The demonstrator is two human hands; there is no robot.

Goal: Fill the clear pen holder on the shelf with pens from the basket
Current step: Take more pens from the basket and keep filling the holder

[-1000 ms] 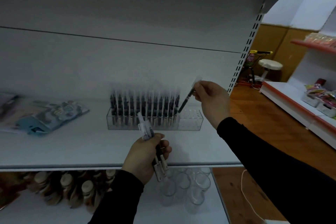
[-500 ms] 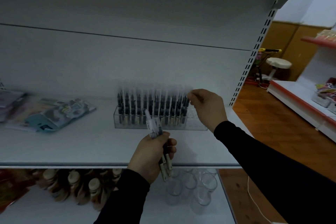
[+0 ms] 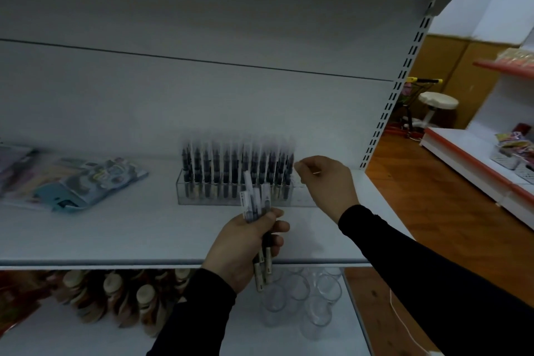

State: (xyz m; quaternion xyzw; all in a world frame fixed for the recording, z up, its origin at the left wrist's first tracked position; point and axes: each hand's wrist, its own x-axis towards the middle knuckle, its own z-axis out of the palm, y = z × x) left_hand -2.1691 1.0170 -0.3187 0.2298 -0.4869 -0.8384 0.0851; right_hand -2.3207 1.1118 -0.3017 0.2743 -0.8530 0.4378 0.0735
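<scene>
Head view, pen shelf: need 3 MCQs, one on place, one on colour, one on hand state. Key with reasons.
1. Where does the clear pen holder stand?
A. on the floor
B. on the white shelf
C. on the stool

2. What colour are the sleeves?
A. black
B. red
C. yellow

3. What is the left hand doing?
A. resting flat on the shelf
B. gripping a bunch of pens
C. hanging idle

Key: 1 B, the holder sits on the shelf board; 2 A, both forearms are in black; 3 B, fingers curl round several pens.
</scene>
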